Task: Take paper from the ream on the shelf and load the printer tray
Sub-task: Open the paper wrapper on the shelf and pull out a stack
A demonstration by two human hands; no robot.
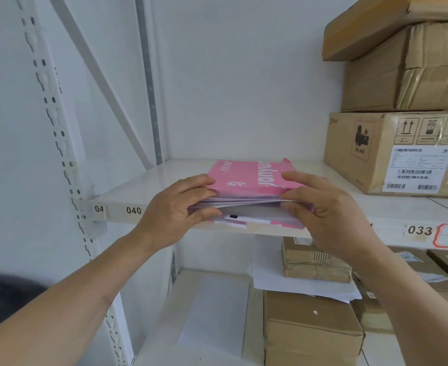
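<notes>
A ream of paper in a pink wrapper [249, 175] lies at the front edge of the white shelf [138, 186]. Its near end is torn open and white sheets [244, 200] show there. My left hand [175, 204] grips the left side of an upper bundle of sheets, thumb on the wrapper, fingers underneath. My right hand [323, 204] pinches the right side of the same bundle. The bundle is lifted slightly, with a gap above the sheets below. No printer or tray is in view.
Stacked cardboard boxes [394, 151] stand on the shelf at the right, close to the ream. The lower shelf holds more boxes [310, 331], loose white sheets [296, 281] and a small taped parcel [315, 262]. A perforated shelf post [56, 128] rises at the left.
</notes>
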